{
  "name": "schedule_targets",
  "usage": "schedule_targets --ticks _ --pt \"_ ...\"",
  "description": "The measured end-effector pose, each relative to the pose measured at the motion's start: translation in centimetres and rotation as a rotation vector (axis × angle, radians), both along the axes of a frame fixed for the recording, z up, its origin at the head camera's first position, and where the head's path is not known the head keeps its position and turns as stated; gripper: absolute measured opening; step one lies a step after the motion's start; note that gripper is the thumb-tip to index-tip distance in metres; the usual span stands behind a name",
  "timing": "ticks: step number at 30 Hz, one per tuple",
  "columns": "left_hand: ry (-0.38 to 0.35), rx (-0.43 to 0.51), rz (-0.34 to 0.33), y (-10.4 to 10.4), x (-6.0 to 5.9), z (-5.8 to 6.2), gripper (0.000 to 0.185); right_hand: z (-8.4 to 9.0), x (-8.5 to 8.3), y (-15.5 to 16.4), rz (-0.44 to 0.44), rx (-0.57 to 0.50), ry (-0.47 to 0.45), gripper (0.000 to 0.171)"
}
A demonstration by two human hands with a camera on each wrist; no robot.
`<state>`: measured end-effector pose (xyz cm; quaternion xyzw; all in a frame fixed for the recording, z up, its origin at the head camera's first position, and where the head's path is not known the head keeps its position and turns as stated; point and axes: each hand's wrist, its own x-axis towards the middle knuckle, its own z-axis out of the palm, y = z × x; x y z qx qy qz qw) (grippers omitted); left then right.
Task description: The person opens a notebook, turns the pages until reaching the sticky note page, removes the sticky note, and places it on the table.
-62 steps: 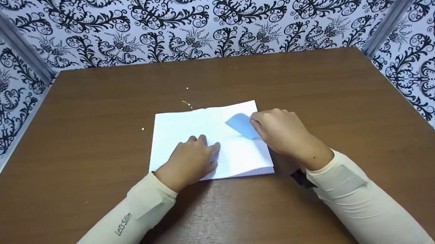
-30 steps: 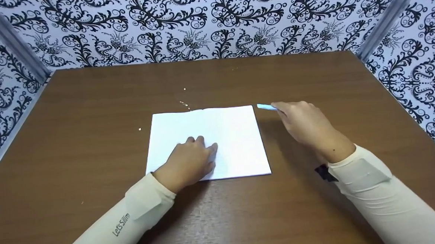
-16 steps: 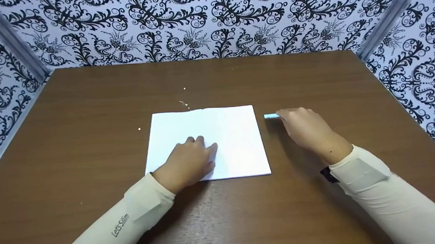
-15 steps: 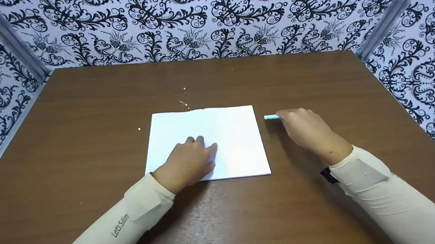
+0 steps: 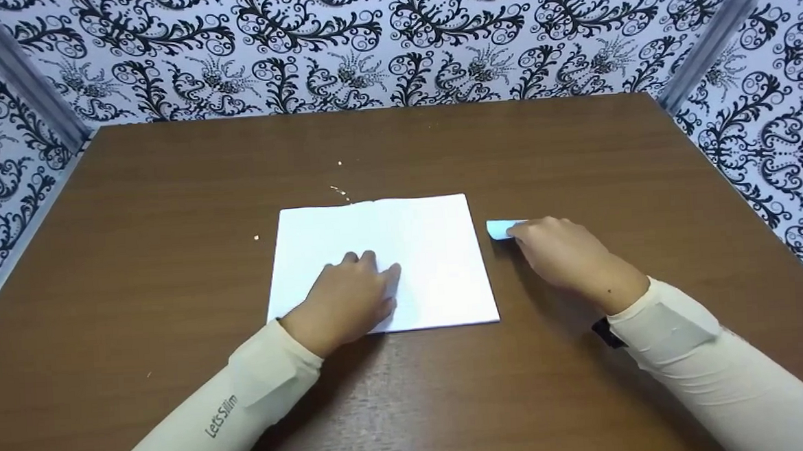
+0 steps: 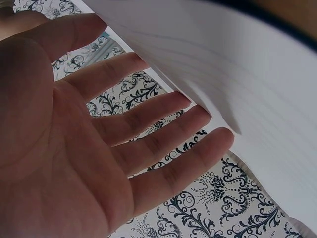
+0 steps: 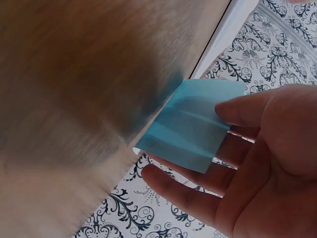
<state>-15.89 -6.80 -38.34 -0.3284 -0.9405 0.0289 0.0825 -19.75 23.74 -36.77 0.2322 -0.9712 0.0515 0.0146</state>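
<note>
A white sheet of paper (image 5: 423, 252) lies flat on the brown table (image 5: 166, 196). My left hand (image 5: 360, 289) rests on its near-left part with straight fingers; in the left wrist view the fingertips (image 6: 218, 139) touch the white sheet (image 6: 237, 69). My right hand (image 5: 547, 245) is just right of the sheet and pinches a small light-blue piece of paper (image 5: 500, 228) low over the table. In the right wrist view the blue piece (image 7: 193, 124) sits between the thumb and fingers of my right hand (image 7: 267, 163), with faint fold lines across it.
Black-and-white patterned walls (image 5: 392, 40) close in the table on three sides. A few pale crumbs (image 5: 340, 187) lie just beyond the sheet's far edge and one (image 5: 256, 238) lies to its left. Bare tabletop surrounds the sheet.
My right hand lifted the blue piece off the white sheet, carried it past the sheet's far right corner, then brought it back toward me and lower. The left hand stayed put.
</note>
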Motion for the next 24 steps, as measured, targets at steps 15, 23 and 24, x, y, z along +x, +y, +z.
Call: schedule_targets --ticks 15,23,24 --pt "0.003 -0.014 0.004 0.13 0.00 -0.19 0.035 -0.14 0.59 0.41 0.034 0.039 -0.050 0.021" --pt "0.011 -0.003 0.001 0.13 0.01 -0.16 0.033 -0.04 0.52 0.76 0.067 0.035 -0.043 0.019" --pt "0.008 -0.004 0.004 0.13 0.01 -0.14 0.033 -0.05 0.52 0.78 0.068 0.036 -0.042 0.019"
